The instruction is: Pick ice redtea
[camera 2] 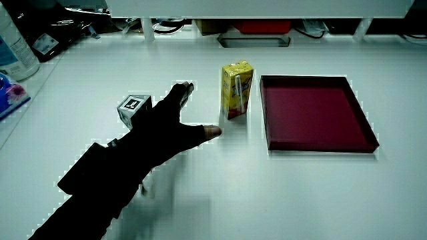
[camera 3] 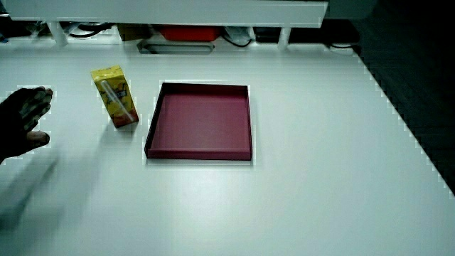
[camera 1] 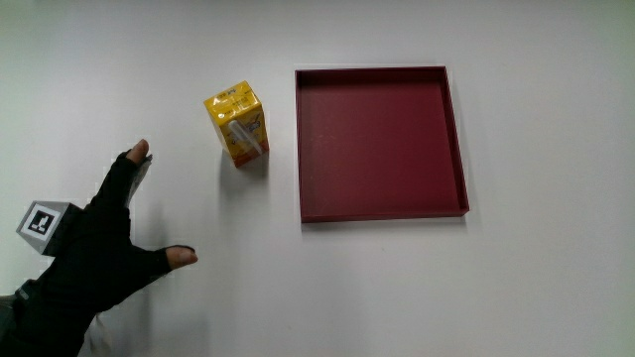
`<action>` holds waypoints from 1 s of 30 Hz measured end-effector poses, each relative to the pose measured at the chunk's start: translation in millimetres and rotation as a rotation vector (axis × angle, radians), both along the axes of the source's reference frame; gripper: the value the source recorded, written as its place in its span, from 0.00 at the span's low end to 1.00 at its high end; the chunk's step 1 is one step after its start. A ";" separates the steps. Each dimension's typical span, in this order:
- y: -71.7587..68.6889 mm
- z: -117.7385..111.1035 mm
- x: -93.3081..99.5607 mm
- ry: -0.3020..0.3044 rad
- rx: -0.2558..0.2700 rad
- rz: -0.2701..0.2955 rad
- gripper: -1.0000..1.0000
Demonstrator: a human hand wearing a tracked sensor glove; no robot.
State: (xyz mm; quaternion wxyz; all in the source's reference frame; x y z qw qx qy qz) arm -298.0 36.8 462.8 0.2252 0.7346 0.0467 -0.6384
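Note:
A yellow ice red tea carton (camera 1: pixel 238 124) with a straw on its side stands upright on the white table, beside the dark red tray (camera 1: pixel 456 139); both side views show the carton (camera 2: pixel 237 90) (camera 3: pixel 116 97) too. The gloved hand (camera 1: pixel 109 243) hovers over the table nearer to the person than the carton, a short gap away from it. Its fingers are spread with the thumb (camera 1: pixel 181 257) out, and it holds nothing. In both side views the hand (camera 2: pixel 163 130) (camera 3: pixel 25 124) reaches toward the carton without touching it. A patterned cube (camera 1: pixel 42 224) sits on its back.
The red tray (camera 2: pixel 320 143) is shallow, square and holds nothing. A low partition with cables and clutter runs along the table's edge farthest from the person (camera 2: pixel 253 27). Bottles stand at the table's corner (camera 2: pixel 13 47).

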 end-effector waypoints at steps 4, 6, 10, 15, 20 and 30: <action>-5.2 6.6 -1.1 -0.004 -0.006 -0.012 0.50; -7.7 8.2 1.3 0.011 -0.010 -0.011 0.50; -13.5 19.9 2.9 -0.006 -0.007 -0.003 0.50; -26.3 28.3 9.1 -0.008 -0.019 -0.011 0.50; -38.6 38.5 13.6 -0.012 -0.043 -0.029 0.50; -66.1 54.4 32.1 0.011 -0.093 -0.072 0.50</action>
